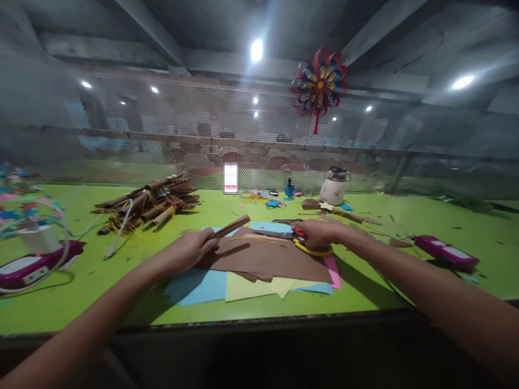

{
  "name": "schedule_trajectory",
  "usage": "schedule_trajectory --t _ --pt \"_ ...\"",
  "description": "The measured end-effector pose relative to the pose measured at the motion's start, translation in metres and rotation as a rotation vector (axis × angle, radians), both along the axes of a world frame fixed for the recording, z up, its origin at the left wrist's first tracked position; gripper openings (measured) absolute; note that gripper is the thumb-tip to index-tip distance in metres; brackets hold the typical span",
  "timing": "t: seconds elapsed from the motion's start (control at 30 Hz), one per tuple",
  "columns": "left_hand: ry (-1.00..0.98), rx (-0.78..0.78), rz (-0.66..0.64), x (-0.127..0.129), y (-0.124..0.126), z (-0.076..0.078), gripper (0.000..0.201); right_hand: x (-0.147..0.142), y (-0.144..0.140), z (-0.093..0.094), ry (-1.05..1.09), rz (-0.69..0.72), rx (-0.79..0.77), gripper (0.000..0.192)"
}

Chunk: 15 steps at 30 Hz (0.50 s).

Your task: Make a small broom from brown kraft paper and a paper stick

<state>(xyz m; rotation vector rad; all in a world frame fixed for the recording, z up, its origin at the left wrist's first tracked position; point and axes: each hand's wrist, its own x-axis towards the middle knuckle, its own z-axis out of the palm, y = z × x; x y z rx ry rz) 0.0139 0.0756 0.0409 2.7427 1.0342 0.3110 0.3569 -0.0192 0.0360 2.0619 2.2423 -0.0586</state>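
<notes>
Head view: left hand [187, 249] on paper roll [229, 227]

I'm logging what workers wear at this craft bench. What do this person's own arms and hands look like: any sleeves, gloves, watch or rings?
Both forearms are bare up to the picture's edge: no sleeves show. The left hand and right hand wear no gloves. No watch, bracelet or ring can be made out, though the dim, blurred picture could hide a small one.
</notes>
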Motion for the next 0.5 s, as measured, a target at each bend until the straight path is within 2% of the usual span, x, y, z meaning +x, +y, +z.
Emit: schedule_trajectory --t 0.17,0.23,0.37,0.5 --pt "-0.205 -0.359 0.067 0.003 0.019 0.003 0.037 -0.006 -0.022 0.002 0.060 0.041 0.034 0.053" --pt "-0.246 -0.401 0.101 0.004 0.023 0.001 0.036 -0.007 -0.039 -0.002 0.140 0.073 0.100 0.056" --pt "-0.200 -0.254 0.126 0.002 0.018 -0.002 0.033 -0.012 -0.068 -0.017 0.303 0.093 0.199 0.045" --pt "-0.011 -0.034 0.160 0.003 0.004 -0.001 0.034 -0.020 -0.086 -0.030 0.370 0.131 0.276 0.034"
